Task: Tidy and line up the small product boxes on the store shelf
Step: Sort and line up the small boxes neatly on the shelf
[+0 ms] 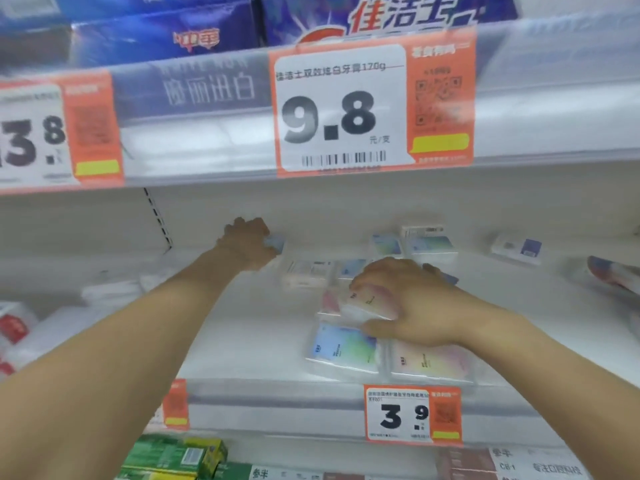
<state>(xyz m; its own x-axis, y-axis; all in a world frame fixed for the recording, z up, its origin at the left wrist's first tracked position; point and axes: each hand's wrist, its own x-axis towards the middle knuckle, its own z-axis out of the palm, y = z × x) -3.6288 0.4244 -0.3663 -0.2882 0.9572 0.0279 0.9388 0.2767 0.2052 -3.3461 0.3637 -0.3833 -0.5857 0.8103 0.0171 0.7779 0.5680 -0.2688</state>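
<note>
Small flat product boxes lie on a white shelf (242, 341). My left hand (247, 245) reaches to the back of the shelf and grips a small pale blue box (276, 243). My right hand (405, 303) presses on a pink-white box (360, 303) near the middle. In front of it lie a blue-green box (343, 348) and a pink-yellow box (433, 363), side by side at the shelf's front edge. Behind my right hand lie several more boxes (427, 245), some askew. A blue-and-white box (517, 249) sits alone at the back right.
The upper shelf edge carries a 9.8 price tag (341, 109). A 3.9 price tag (412, 415) hangs on the front rail below the boxes. White packages (20, 327) lie at the left, green boxes (173, 457) below, a colourful package (613, 271) at the right.
</note>
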